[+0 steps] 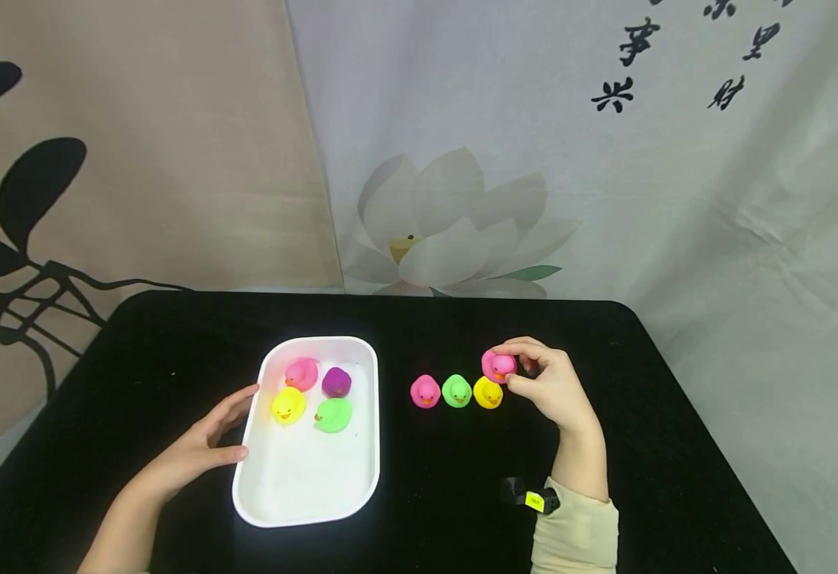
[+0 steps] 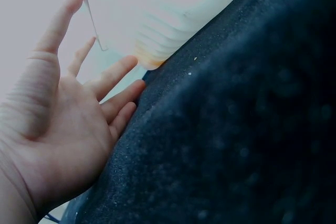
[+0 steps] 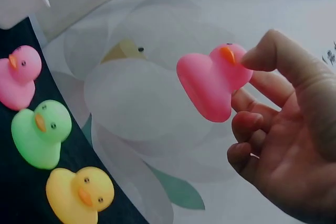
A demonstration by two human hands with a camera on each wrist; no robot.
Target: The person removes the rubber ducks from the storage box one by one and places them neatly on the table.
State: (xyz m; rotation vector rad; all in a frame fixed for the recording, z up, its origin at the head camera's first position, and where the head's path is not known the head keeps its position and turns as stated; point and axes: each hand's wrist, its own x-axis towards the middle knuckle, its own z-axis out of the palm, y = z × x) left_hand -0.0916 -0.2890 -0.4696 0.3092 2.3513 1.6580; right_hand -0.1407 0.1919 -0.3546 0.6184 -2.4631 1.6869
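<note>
Between thumb and fingers, my right hand [image 1: 551, 387] [image 3: 294, 114] pinches a pink duck [image 1: 498, 365] [image 3: 215, 82], held up just behind the yellow duck [image 1: 488, 393] [image 3: 81, 195] in the head view. That yellow duck ends a row with a green duck [image 1: 457, 391] [image 3: 42, 135] and another pink duck [image 1: 426, 391] [image 3: 22, 77]. My left hand [image 1: 192, 450] [image 2: 68, 114], fingers spread, touches the left rim of a white tray [image 1: 311, 498] [image 2: 173, 14]. In the tray lie a pink duck [image 1: 301, 374], a purple one [image 1: 336, 383], a yellow one [image 1: 288, 406] and a green one [image 1: 333, 415].
The black-covered table [image 1: 433, 510] has its back edge against a hanging cloth [image 1: 462, 96] printed with a lotus and dark characters. A black strap with a yellow label [image 1: 534, 501] is at the right wrist.
</note>
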